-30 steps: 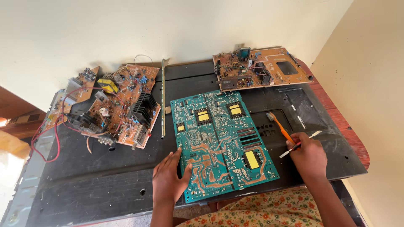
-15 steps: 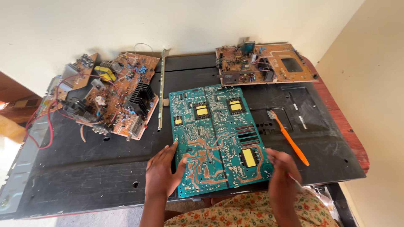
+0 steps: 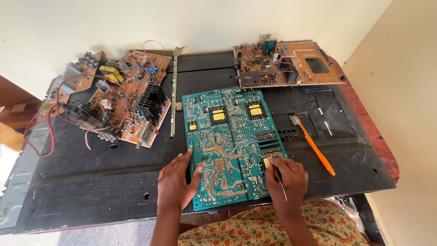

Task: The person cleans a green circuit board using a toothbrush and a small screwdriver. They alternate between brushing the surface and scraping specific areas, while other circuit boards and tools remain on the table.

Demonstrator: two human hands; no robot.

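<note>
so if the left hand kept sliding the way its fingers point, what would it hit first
The left hand already rests on the green circuit board's left edge, fingers pointing up and slightly right. Going on, it would likely just slide across that board; nothing stands in the way as far as the head view shows.

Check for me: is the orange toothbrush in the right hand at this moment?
No, the orange toothbrush lies on the black panel beside the green circuit board, while the right hand holds a thin probe-like tool.

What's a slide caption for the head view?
Left hand steadies a green board; right hand holds a thin tool on it.
</note>
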